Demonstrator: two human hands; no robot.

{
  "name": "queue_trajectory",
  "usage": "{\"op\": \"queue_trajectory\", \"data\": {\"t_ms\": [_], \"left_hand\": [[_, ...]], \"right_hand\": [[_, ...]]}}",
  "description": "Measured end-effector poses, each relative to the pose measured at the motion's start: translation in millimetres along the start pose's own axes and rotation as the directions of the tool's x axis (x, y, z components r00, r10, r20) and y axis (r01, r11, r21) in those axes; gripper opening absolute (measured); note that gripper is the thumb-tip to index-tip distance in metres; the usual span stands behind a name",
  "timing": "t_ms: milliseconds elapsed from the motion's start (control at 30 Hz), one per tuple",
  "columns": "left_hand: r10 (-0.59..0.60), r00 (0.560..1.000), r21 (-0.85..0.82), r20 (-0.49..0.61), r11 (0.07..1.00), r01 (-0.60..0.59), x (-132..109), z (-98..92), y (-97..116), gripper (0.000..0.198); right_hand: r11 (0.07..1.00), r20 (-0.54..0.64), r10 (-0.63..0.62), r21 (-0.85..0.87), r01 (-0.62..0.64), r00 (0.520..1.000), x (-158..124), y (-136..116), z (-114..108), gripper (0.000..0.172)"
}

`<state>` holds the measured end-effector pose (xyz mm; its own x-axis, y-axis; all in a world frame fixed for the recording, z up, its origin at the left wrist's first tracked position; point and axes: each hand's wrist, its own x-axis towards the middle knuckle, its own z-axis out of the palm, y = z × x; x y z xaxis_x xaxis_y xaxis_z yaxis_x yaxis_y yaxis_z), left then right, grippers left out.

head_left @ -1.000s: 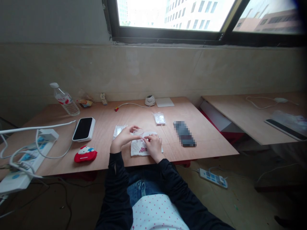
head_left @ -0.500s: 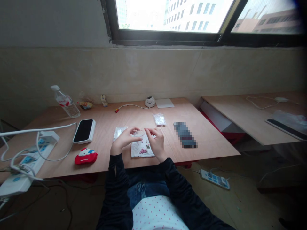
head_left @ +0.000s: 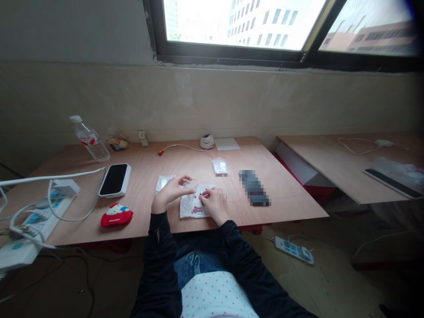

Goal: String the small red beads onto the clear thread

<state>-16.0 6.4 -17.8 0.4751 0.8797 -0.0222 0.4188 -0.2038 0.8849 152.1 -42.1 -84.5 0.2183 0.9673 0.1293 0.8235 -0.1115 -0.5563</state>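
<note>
Just under the right hand (head_left: 213, 203), small pink beads (head_left: 197, 209) are kept together on a white tissue (head_left: 189, 210) on the wooden surface (head_left: 142, 185), its fingertips pinched closed on something too small to tell, while a clear round dish (head_left: 191, 184) is gripped up clear of them by the left hand (head_left: 170, 192).

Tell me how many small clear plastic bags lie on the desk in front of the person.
2 clear bags: one left of the white tissue, the other farther back toward the wall.
</note>
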Motion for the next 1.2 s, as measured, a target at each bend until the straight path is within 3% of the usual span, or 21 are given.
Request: {"op": "queue_trajectory", "data": {"t_ms": [400,867,1033,1200], "left_hand": [[0.002,1.0,0.055,-0.014,0.998,-0.001,-2,1.7,3,0.044],[0.013,1.0,0.034,-0.016,0.999,-0.013,2,3.8,-2,0.043],[0.021,1.0,-0.003,-0.011,1.0,-0.021,3,5.5,-7,0.045],[0.022,1.0,0.0,-0.02,1.0,-0.022,3,6.2,-6,0.046]], "right_hand": [[0.999,-0.064,-0.043,-0.007,0.042,0.997,1,3,9,0.02],[0.998,-0.069,-0.051,0.029,0.053,0.996,1,6,19,0.016],[0.981,-0.224,-0.042,0.177,0.083,0.974,2,6,11,0.019],[0.917,-0.432,-0.053,0.336,0.215,0.9,2,-14,-15,0.021]]}}
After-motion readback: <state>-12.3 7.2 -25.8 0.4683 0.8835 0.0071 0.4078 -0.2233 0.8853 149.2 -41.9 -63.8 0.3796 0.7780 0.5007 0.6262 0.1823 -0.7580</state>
